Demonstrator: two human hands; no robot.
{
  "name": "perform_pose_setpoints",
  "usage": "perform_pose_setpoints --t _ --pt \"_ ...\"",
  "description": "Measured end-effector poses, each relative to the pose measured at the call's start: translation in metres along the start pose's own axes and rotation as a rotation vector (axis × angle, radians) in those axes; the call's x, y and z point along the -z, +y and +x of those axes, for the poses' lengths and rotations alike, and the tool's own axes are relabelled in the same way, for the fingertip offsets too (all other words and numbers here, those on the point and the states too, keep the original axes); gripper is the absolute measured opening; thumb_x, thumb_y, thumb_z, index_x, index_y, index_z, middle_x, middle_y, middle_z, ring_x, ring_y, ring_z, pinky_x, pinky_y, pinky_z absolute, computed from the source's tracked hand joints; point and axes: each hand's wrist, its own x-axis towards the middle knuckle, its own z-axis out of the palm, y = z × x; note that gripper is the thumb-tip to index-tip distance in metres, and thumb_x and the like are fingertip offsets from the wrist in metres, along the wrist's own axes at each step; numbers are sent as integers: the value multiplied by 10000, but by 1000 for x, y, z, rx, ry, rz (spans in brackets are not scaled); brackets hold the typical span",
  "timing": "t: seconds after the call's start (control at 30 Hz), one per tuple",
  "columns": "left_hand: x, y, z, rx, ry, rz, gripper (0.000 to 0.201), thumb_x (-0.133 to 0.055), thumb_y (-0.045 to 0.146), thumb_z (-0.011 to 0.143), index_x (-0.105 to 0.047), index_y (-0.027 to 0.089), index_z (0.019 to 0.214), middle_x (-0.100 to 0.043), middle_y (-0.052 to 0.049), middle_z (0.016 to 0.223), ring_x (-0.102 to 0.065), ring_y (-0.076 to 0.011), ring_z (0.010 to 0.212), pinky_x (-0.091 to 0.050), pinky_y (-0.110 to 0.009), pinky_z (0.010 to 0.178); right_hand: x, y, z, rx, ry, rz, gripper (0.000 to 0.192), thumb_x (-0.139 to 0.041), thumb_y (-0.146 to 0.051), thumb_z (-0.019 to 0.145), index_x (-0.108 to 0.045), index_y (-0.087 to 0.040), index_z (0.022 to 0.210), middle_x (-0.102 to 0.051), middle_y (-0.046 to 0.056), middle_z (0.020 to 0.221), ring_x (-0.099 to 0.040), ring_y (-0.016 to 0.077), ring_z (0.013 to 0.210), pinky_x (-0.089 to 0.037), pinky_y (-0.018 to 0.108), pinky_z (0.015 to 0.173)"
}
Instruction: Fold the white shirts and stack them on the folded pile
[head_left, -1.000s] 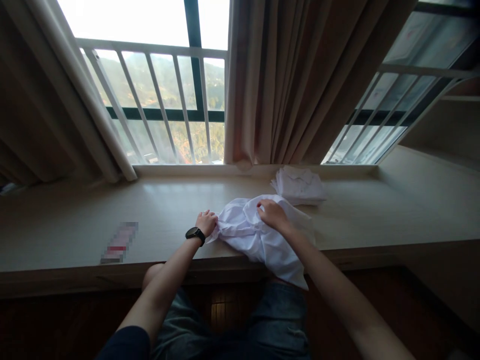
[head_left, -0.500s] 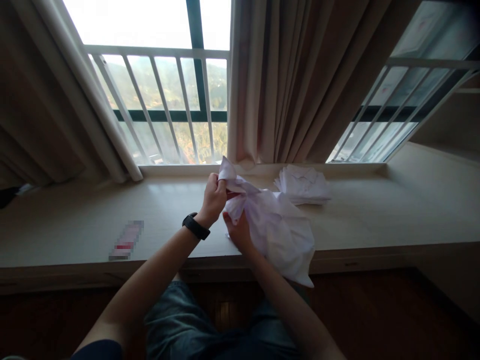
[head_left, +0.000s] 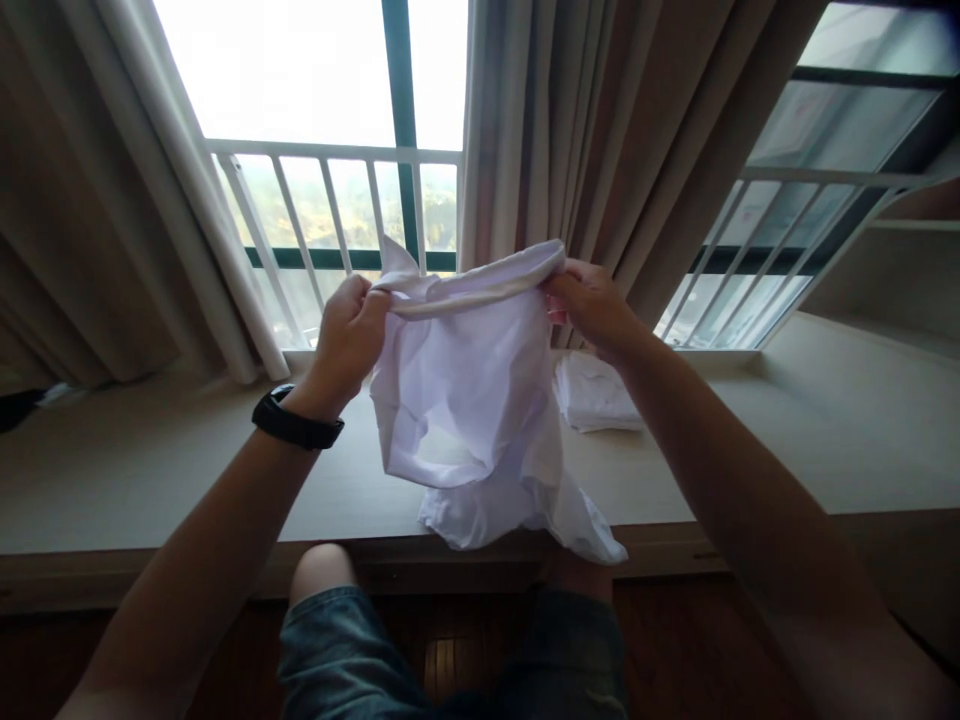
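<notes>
**windowseat_42:** Head cam caught it nicely. Both hands were up in front of the window, holding a white cloth (head_left: 469, 390) by its top edge. Left hand (head_left: 346, 335) was closed on the left corner, fingers curled over the hem, and right hand (head_left: 592, 305) was pinching the right end of that same edge. The cloth hung down between them, with its bottom bunched on the near edge of the table (head_left: 150, 470).

**foldnerd:** So stretched out, but not flat?

**windowseat_42:** Right. The top hem was rolled over on itself and sagged a bit in the middle, and the lower part was crumpled where it touched the table.

**foldnerd:** Then I'd say the grip was fine, but the hands wanted to be at the true corners, not partway along a rolled hem. Pull the edge taut, lift until the bottom clears the table, and let the weight shake the creases out. Keeping both hands level matters too, or it hangs skewed.

**windowseat_42:** Makes sense. A stack of folded white cloths (head_left: 596, 395) sat further back to the right, near the curtain (head_left: 600, 150), well apart from the one being held. Black watch (head_left: 295, 425) on the left wrist, if anyone cares.

**foldnerd:** Just keep the hanging cloth away from that stack.
</notes>
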Motion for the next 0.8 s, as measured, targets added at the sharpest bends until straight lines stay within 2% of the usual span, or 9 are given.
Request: perform_pose_setpoints --t 0.1,0.23,0.3,0.37,0.4,0.47,0.53,0.67,0.8 --pt "-18 -9 -14 164 -160 -34 268 -509 503 941 -535 247 867 -659 -65 928 -647 -214 836 -517 -344 654 -13 4 15 61 168 -85 313 -486 -478 980 -582 -187 916 -564 11 813 -627 167 882 -528 294 769" --pt "-52 -42 -65 22 -329 365 654 -779 497 736 -516 225 1269 -664 -119 1216 -648 -297 1063 -523 -395 821 -39 24 9 66 342 -239 310 -439 -506 1003 -538 -213 985 -572 26 873 -602 200 958 -491 330 831" --pt "-63 -65 -88 32 -450 569 533 -687 371 818 -526 224 1305 -709 -104 1097 -676 -292 961 -496 -369 776 -46 29 -3 20 327 -262 340 -430 -541 1001 -526 -215 990 -577 24 853 -600 196 897 -479 327 802" --pt "-63 -88 -98 69 -549 664 258 -580 310 885 -638 213 1117 -727 -78 917 -679 -264 838 -451 -323 711 -46 31 -19 -18 188 -264 377 -487 -584 966 -527 -212 1006 -592 21 853 -600 185 832 -472 314 760" --pt "-58 -98 -96 71 -576 673 172 -559 315 904 -668 206 980 -718 -66 843 -668 -245 789 -425 -303 684 -42 33 -28 -29 88 -283 400 -565 -595 923 -531 -211 1032 -607 22 875 -602 184 821 -472 308 749" --pt "-41 -113 -82 22 -566 657 235 -588 370 912 -650 191 772 -684 -46 744 -624 -206 713 -385 -278 653 -31 40 -44 -36 -99 -405 511 -758 -538 791 -535 -217 1121 -639 32 966 -614 197 857 -475 307 762" --pt "-19 -120 -62 -62 -513 645 254 -638 369 898 -631 176 734 -642 -21 701 -568 -169 677 -375 -265 666 -16 55 -58 -20 -225 -626 626 -846 -379 713 -528 -219 1228 -649 62 1094 -618 223 947 -473 314 810" --pt "23 -117 -26 -131 -496 619 187 -713 274 854 -605 159 753 -598 14 746 -540 -133 741 -423 -258 797 10 97 -75 -32 -448 -1019 434 -707 -173 801 -611 -157 1224 -648 134 1180 -611 241 1055 -447 294 877" --pt "51 -113 -6 -95 -461 547 248 -659 279 869 -544 172 678 -490 49 674 -635 -163 872 -485 -292 899 30 127 -68 -235 -594 -1192 226 -620 -139 820 -745 -175 1004 -710 110 1046 -650 220 954 -446 262 802"
